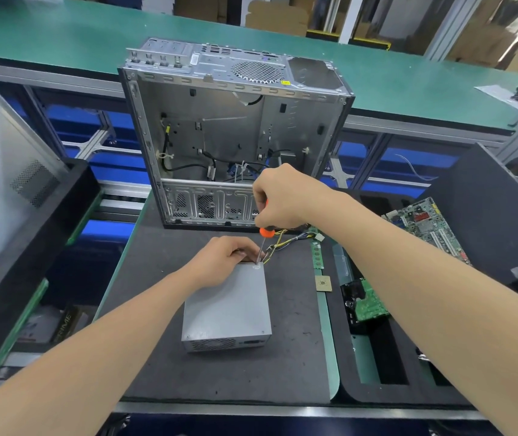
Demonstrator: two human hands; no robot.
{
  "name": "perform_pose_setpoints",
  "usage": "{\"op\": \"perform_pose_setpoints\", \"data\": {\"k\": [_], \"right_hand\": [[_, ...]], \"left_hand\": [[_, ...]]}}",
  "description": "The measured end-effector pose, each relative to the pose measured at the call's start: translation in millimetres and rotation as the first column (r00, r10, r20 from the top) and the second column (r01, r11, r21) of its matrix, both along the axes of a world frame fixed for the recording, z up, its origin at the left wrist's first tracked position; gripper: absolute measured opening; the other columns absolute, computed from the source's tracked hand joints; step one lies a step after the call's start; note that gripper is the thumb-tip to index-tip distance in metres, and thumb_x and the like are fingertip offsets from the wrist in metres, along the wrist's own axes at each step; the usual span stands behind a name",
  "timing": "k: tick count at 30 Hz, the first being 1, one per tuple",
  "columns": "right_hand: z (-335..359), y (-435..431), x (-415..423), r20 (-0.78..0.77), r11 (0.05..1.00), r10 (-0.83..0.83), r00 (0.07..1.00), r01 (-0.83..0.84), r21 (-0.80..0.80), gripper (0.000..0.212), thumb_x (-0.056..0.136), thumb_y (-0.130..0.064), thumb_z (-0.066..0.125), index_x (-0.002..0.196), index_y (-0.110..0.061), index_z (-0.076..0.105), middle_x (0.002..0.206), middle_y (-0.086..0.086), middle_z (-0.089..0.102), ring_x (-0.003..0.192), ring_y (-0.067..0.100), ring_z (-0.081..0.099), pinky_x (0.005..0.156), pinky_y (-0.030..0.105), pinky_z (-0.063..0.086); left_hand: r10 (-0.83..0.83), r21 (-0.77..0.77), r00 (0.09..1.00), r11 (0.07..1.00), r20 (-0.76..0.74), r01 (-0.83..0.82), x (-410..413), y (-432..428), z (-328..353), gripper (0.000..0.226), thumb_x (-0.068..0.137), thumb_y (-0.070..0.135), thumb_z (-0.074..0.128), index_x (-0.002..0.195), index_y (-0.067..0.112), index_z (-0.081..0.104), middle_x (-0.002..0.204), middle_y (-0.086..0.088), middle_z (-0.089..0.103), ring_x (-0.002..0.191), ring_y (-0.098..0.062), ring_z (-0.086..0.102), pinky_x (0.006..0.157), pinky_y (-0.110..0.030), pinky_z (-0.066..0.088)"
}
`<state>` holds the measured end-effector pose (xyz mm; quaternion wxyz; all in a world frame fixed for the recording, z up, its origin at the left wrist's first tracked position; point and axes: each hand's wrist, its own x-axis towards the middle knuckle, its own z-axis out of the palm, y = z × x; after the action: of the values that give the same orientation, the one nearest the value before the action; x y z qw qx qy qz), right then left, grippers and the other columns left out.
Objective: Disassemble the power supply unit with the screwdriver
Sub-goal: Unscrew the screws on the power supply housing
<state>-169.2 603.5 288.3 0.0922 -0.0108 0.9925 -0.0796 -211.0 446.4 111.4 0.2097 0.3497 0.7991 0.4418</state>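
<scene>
A grey metal power supply unit [227, 306] lies flat on the dark mat, its vented end toward me and its yellow and black wires [289, 242] trailing from the far end. My left hand [223, 262] rests on the unit's far left corner and steadies it. My right hand [282, 196] grips the orange-handled screwdriver [264, 243] upright from above. The screwdriver's tip sits on a screw at the unit's far right corner, beside my left fingers.
An empty open computer case [235, 136] stands behind the unit. To the right lie a RAM stick [316, 253], a CPU chip [323, 283], a hard drive [366, 302] and a motherboard [427, 228] in a black foam tray. A case panel [6, 171] leans at the left.
</scene>
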Motion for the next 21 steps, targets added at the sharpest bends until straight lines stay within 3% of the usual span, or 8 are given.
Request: {"op": "perform_pose_setpoints", "data": {"k": [4,8,10,12,14,18,21], "right_hand": [[3.3,1.9,-1.0,0.029,0.996,0.085,0.996,-0.086,0.037,0.009,0.077,-0.019,0.077,0.083,-0.016,0.070,0.084,-0.001,0.070,0.078,0.020,0.067,0.058,0.029,0.053],[11.4,1.1,-0.8,0.098,0.962,0.256,0.962,-0.263,0.071,0.016,0.076,-0.010,0.075,0.086,-0.022,0.071,0.072,-0.016,0.062,0.074,-0.001,0.056,0.068,0.031,0.056],[11.8,-3.2,-2.2,0.087,0.955,0.277,0.957,-0.284,0.084,0.015,0.077,-0.009,0.070,0.086,-0.021,0.071,0.070,-0.017,0.059,0.073,0.001,0.054,0.065,0.029,0.053],[11.4,-8.1,-2.5,0.090,0.949,0.292,0.952,-0.300,0.098,0.011,0.079,-0.014,0.067,0.088,-0.020,0.068,0.075,-0.015,0.057,0.079,0.011,0.056,0.064,0.029,0.051],[10.7,-10.2,-4.0,0.076,0.959,0.255,0.964,-0.262,0.110,0.008,0.083,-0.025,0.067,0.087,-0.021,0.062,0.084,-0.009,0.058,0.082,0.016,0.057,0.065,0.032,0.051],[2.6,-12.7,-6.4,-0.118,0.978,-0.050,0.992,0.072,0.194,0.048,0.096,-0.057,0.054,0.077,-0.015,0.042,0.076,-0.001,0.042,0.060,0.019,0.041,0.052,0.031,0.032],[-5.5,-16.7,-10.8,-0.060,0.979,-0.130,0.990,0.138,0.153,0.044,0.099,-0.045,0.057,0.073,-0.014,0.040,0.069,0.001,0.048,0.053,0.018,0.046,0.046,0.028,0.031]], "left_hand": [[-0.006,0.007,1.000,1.000,0.006,0.006,-1.1,-1.4,-1.6,0.051,0.102,-0.008,0.044,0.102,0.034,0.074,0.111,0.012,0.079,0.108,0.001,0.071,0.105,-0.020,0.051],[-0.026,0.100,0.993,0.995,0.112,0.015,-1.4,2.5,1.7,0.038,0.102,0.000,0.056,0.115,0.029,0.076,0.113,0.013,0.079,0.110,-0.004,0.072,0.102,-0.023,0.055],[-0.070,0.187,0.979,0.982,0.193,0.033,-1.0,8.3,8.5,0.038,0.101,0.002,0.061,0.118,0.032,0.075,0.115,0.009,0.079,0.112,-0.009,0.073,0.098,-0.024,0.057],[-0.099,0.211,0.980,0.976,0.172,0.061,-3.0,15.3,13.4,0.030,0.099,0.004,0.066,0.110,0.030,0.078,0.106,0.006,0.081,0.105,-0.011,0.075,0.093,-0.024,0.057],[-0.093,0.186,0.990,0.980,0.106,0.072,-5.5,19.7,14.1,0.023,0.096,0.005,0.068,0.096,0.025,0.080,0.095,0.005,0.081,0.092,-0.010,0.074,0.089,-0.020,0.053],[-0.076,0.203,0.988,0.978,0.132,0.048,-6.7,21.0,9.7,0.022,0.095,0.008,0.069,0.089,0.026,0.080,0.091,0.001,0.080,0.090,-0.014,0.076,0.090,-0.024,0.056],[-0.092,0.189,0.990,0.979,0.107,0.071,-8.5,21.5,8.0,0.023,0.096,0.010,0.071,0.090,0.030,0.079,0.092,0.007,0.081,0.091,-0.008,0.077,0.085,-0.013,0.052]]}}
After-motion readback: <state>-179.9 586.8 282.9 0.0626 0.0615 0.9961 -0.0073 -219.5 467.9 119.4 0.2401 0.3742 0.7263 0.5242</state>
